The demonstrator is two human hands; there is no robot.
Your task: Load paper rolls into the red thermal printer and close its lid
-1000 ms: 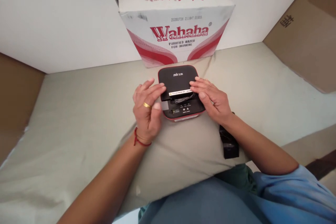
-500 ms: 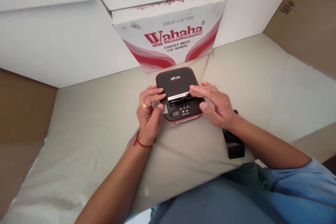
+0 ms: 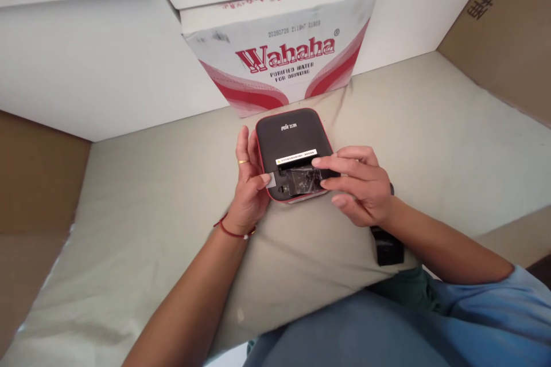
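A black label printer [image 3: 287, 140] with a red rim rests in front of me, its slot facing me. A thin, shiny, transparent film [image 3: 305, 182] lies over the front of the printer below the slot. My left hand [image 3: 252, 180] grips the printer's left side, with the thumb on a grey tab at the corner and the fingers along the edge. My right hand [image 3: 359, 183] is over the right side, fingers apart. Its index and middle fingertips touch the right part of the film, and the thumb stands free.
A Wahaha water carton [image 3: 284, 54] stands just behind the printer. White boxes [image 3: 107, 69] line the back, with brown cardboard [image 3: 495, 40] at the right and left. A black object [image 3: 388, 246] lies under my right forearm on the beige cloth [image 3: 155, 200].
The film now lies flat over the printer's front, covering its buttons. My left fingers have moved off the top to the side; my right hand has shifted slightly down and right, fingers more spread.
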